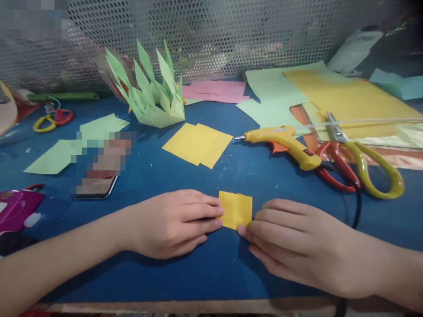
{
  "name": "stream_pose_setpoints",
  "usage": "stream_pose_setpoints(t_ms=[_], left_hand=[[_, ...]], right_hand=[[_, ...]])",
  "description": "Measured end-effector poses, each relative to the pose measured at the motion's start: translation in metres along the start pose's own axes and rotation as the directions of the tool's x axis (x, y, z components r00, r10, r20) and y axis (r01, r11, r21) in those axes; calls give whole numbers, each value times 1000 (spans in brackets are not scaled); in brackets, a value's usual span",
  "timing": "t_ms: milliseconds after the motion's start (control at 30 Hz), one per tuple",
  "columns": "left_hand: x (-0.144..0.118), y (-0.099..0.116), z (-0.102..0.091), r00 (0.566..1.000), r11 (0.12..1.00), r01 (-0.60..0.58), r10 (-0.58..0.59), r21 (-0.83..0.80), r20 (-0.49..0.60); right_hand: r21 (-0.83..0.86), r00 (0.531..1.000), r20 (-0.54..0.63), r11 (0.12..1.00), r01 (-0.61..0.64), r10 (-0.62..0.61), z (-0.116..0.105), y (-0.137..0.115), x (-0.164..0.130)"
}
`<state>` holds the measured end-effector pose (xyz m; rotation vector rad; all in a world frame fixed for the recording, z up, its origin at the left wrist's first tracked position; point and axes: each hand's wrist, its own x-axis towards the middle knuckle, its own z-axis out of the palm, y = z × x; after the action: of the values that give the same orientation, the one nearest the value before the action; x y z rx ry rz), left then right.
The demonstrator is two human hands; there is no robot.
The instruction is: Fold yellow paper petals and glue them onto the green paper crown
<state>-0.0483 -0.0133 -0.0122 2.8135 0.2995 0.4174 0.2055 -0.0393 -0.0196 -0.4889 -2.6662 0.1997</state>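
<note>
A small folded yellow paper (pixel 235 209) lies flat on the blue table (pixel 211 268) near the front edge. My left hand (pixel 172 222) rests palm down, its fingertips pressing on the paper's left edge. My right hand (pixel 297 244) lies on the other side, its fingertips touching the paper's lower right corner. Both hands press the paper down on the table rather than lift it.
Behind lie yellow paper squares (pixel 197 143), a green spiky paper model (pixel 148 94), a yellow glue gun (pixel 284 143), red and yellow scissors (pixel 360 165), and green, pink and yellow sheets (pixel 346 97). A phone (pixel 97 185) and green scraps (pixel 54 158) lie left. A mesh wall (pixel 231 35) closes the back.
</note>
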Motion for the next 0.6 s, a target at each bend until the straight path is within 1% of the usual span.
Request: stream_pose_setpoints(t_ms=[133, 233, 300, 367, 433, 500, 533, 567, 600], left_hand=[[1, -4, -4, 1000, 997, 21, -19, -80, 25], [1, -6, -5, 998, 987, 61, -57, -148, 29], [1, -7, -4, 994, 977, 109, -106, -186, 26], [0, -7, -1, 983, 963, 181, -185, -201, -3], [0, -6, 3, 951, 938, 287, -304, -196, -60], [1, -3, 7, 889, 888, 418, -443, -192, -118], [2, -1, 9, 858, 863, 466, -495, -194, -140], [3, 1, 10, 840, 850, 490, -520, -195, -156], [5, 3, 11, 835, 848, 494, -525, -193, -167]], right_hand=[[-55, 1000, -6, 998, 3, -4, -3, -1, -2], [-42, 1000, -23, 999, 2, -3, -3, 2, -5], [-27, 999, -39, 999, -36, 35, -3, 6, -7], [-28, 991, -74, 993, -112, 109, -2, 10, -8], [-37, 975, -96, 978, -205, 201, -1, 14, -6], [-42, 954, -102, 957, -288, 283, 1, 16, -4], [-40, 945, -99, 948, -317, 312, 1, 15, -2], [-32, 939, -94, 941, -336, 332, 2, 15, -2], [-18, 937, -89, 939, -342, 339, 3, 14, -1]])
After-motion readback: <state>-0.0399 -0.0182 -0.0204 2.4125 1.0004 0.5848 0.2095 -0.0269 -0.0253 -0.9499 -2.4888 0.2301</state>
